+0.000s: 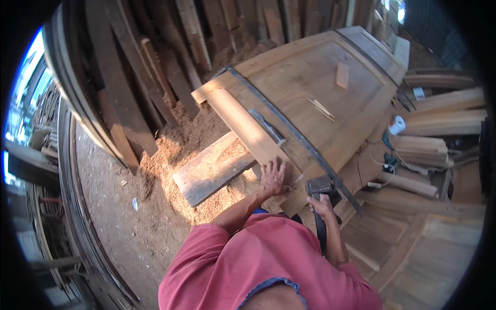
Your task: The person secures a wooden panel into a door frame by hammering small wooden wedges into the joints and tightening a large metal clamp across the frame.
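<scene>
A wooden door panel (310, 77) lies in front of me, with two dark bar clamps (305, 142) across it. My left hand (273, 176) rests flat, fingers spread, on the near end of a pale wooden rail (240, 121) along the panel's left end. My right hand (323, 205) is closed round the handle of a dark-headed mallet (319, 184), just right of the left hand and beside the clamp's near end. A long bluish-grey tool (266, 126), perhaps a chisel, lies between the rail and the nearer clamp.
Thin wood strips (321, 109) and a small wood block (342, 75) lie on the panel. A thick board (212, 170) sits below it among shavings (160, 170). Stacked timber (444, 119), a white roll (397, 125) and a green power tool (388, 163) with cords are at right. Planks (113, 77) lean behind.
</scene>
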`<state>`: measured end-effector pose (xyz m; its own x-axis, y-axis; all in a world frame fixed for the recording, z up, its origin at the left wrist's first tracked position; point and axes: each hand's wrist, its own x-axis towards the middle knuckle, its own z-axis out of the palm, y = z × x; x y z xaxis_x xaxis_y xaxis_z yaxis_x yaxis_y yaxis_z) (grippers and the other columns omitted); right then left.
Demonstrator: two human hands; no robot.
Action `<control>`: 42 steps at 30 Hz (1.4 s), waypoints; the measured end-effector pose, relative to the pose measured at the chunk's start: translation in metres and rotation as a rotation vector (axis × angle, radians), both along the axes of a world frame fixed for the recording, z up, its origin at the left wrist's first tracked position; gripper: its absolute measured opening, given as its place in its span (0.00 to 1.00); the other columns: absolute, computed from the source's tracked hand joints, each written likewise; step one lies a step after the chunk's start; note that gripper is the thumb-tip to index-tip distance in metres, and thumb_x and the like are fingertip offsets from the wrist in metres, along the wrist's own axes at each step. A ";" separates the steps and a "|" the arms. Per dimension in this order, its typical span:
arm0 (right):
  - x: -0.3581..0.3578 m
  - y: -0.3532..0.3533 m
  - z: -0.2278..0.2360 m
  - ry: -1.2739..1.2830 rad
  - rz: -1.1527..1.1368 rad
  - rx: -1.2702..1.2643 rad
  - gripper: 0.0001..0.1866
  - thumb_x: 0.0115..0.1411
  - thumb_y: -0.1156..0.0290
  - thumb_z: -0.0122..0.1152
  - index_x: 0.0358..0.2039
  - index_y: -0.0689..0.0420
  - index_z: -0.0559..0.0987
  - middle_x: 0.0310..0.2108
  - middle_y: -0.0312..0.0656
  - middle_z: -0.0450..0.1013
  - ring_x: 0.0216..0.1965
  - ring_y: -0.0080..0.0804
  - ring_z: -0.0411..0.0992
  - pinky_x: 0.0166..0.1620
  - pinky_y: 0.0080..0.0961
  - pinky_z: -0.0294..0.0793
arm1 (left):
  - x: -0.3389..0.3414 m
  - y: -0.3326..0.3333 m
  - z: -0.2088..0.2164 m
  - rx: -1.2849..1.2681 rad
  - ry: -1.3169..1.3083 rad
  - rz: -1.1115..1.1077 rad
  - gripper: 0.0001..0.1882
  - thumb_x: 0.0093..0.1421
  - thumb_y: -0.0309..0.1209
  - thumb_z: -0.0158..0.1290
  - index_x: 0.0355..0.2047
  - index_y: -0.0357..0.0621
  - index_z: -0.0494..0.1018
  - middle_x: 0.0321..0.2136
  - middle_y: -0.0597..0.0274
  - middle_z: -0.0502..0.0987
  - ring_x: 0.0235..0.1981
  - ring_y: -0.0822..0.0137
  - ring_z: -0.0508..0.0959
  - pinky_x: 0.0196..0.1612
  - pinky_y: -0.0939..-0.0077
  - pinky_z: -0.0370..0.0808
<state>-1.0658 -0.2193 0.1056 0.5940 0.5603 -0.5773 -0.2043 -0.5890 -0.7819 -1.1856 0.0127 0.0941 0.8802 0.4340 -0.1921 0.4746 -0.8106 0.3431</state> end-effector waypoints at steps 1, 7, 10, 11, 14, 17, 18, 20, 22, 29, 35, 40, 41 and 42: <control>0.001 -0.013 -0.012 0.031 -0.034 0.009 0.08 0.58 0.69 0.66 0.28 0.59 0.77 0.19 0.34 0.72 0.17 0.22 0.70 0.22 0.23 0.70 | 0.007 0.005 0.007 -0.018 0.031 0.008 0.57 0.44 0.59 0.67 0.68 0.47 0.55 0.67 0.40 0.54 0.64 0.43 0.59 0.63 0.43 0.56; -0.035 -0.084 0.007 0.046 -0.134 -0.018 0.11 0.58 0.66 0.66 0.31 0.61 0.78 0.21 0.37 0.73 0.19 0.23 0.71 0.24 0.23 0.72 | 0.092 0.026 0.019 0.097 -0.166 -0.134 0.40 0.48 0.46 0.65 0.59 0.48 0.64 0.57 0.49 0.65 0.56 0.45 0.65 0.56 0.46 0.63; -0.062 -0.119 0.005 0.016 -0.230 -0.053 0.11 0.58 0.67 0.65 0.30 0.62 0.77 0.19 0.37 0.73 0.18 0.23 0.71 0.23 0.24 0.72 | 0.171 0.041 0.009 0.070 -0.289 -0.239 0.32 0.52 0.41 0.63 0.55 0.46 0.68 0.53 0.48 0.71 0.53 0.44 0.69 0.56 0.50 0.66; -0.069 -0.135 -0.006 0.052 -0.225 -0.057 0.12 0.58 0.65 0.66 0.31 0.62 0.77 0.20 0.37 0.73 0.19 0.23 0.72 0.24 0.25 0.73 | 0.200 0.047 -0.001 0.002 -0.391 -0.279 0.28 0.54 0.39 0.61 0.53 0.45 0.70 0.50 0.48 0.74 0.51 0.44 0.71 0.56 0.51 0.67; -0.086 -0.153 -0.010 0.059 -0.227 -0.148 0.15 0.56 0.62 0.68 0.33 0.63 0.78 0.22 0.39 0.75 0.21 0.25 0.75 0.26 0.26 0.76 | 0.284 0.079 -0.034 0.049 -0.389 -0.309 0.24 0.57 0.35 0.55 0.54 0.43 0.71 0.50 0.47 0.75 0.51 0.42 0.72 0.56 0.52 0.69; -0.116 -0.188 -0.035 -0.028 -0.243 -0.268 0.18 0.55 0.60 0.69 0.35 0.64 0.79 0.24 0.41 0.77 0.23 0.27 0.77 0.27 0.27 0.78 | 0.331 0.103 -0.074 0.130 -0.364 -0.354 0.23 0.59 0.34 0.51 0.54 0.42 0.70 0.53 0.45 0.74 0.52 0.41 0.72 0.58 0.51 0.68; -0.121 -0.198 -0.046 -0.092 -0.240 -0.285 0.20 0.55 0.59 0.70 0.36 0.65 0.79 0.26 0.43 0.77 0.23 0.28 0.78 0.28 0.27 0.79 | 0.342 0.105 -0.080 0.195 -0.385 -0.346 0.22 0.60 0.35 0.50 0.54 0.41 0.70 0.54 0.44 0.73 0.52 0.42 0.72 0.58 0.50 0.68; -0.121 -0.199 -0.036 0.007 -0.305 -0.268 0.20 0.55 0.59 0.70 0.36 0.65 0.79 0.26 0.43 0.77 0.23 0.28 0.78 0.27 0.27 0.79 | 0.341 0.129 -0.096 0.296 -0.413 -0.330 0.23 0.60 0.36 0.50 0.54 0.41 0.70 0.53 0.43 0.73 0.52 0.42 0.72 0.57 0.49 0.68; -0.129 -0.206 -0.037 0.097 -0.411 -0.293 0.20 0.56 0.60 0.70 0.35 0.66 0.78 0.25 0.42 0.76 0.22 0.27 0.76 0.25 0.25 0.77 | 0.345 0.112 -0.093 0.413 -0.356 -0.304 0.23 0.60 0.37 0.51 0.54 0.44 0.70 0.49 0.45 0.75 0.50 0.45 0.73 0.51 0.47 0.68; -0.112 -0.194 -0.019 0.157 -0.537 -0.269 0.18 0.56 0.62 0.69 0.34 0.66 0.78 0.22 0.40 0.74 0.20 0.26 0.74 0.24 0.26 0.75 | 0.315 0.092 -0.056 0.357 -0.238 -0.338 0.21 0.60 0.36 0.51 0.52 0.45 0.71 0.41 0.49 0.78 0.45 0.46 0.75 0.48 0.47 0.70; -0.097 -0.159 -0.009 0.112 -0.597 -0.171 0.12 0.61 0.67 0.65 0.31 0.63 0.77 0.21 0.37 0.72 0.18 0.23 0.71 0.22 0.24 0.73 | 0.229 0.063 -0.017 -0.781 -0.320 -0.208 0.19 0.65 0.28 0.47 0.56 0.42 0.64 0.26 0.60 0.73 0.28 0.61 0.75 0.38 0.60 0.75; -0.097 -0.138 0.006 0.062 -0.707 0.010 0.10 0.61 0.67 0.63 0.30 0.60 0.76 0.20 0.34 0.70 0.19 0.21 0.69 0.24 0.23 0.71 | 0.170 0.040 0.034 -1.534 -0.080 -0.071 0.18 0.67 0.27 0.44 0.56 0.42 0.67 0.30 0.68 0.72 0.28 0.75 0.71 0.34 0.78 0.74; -0.094 -0.130 0.018 0.051 -0.686 0.072 0.10 0.61 0.66 0.63 0.30 0.60 0.76 0.20 0.34 0.71 0.19 0.21 0.69 0.25 0.22 0.71 | 0.152 0.040 0.037 -1.601 -0.171 -0.120 0.16 0.66 0.26 0.47 0.54 0.41 0.70 0.29 0.67 0.72 0.29 0.76 0.71 0.34 0.81 0.73; -0.093 -0.126 0.027 0.011 -0.662 0.080 0.10 0.62 0.66 0.62 0.31 0.60 0.75 0.20 0.34 0.71 0.20 0.21 0.69 0.25 0.22 0.71 | 0.139 0.033 0.048 -1.501 -0.222 -0.170 0.15 0.66 0.27 0.49 0.52 0.40 0.71 0.29 0.66 0.73 0.29 0.76 0.71 0.35 0.80 0.73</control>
<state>-1.1590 -0.3453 0.1327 0.8216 0.1208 -0.5572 -0.5111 -0.2771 -0.8136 -1.0463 0.0461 0.1419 0.9674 -0.1412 -0.2101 0.2442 0.3023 0.9214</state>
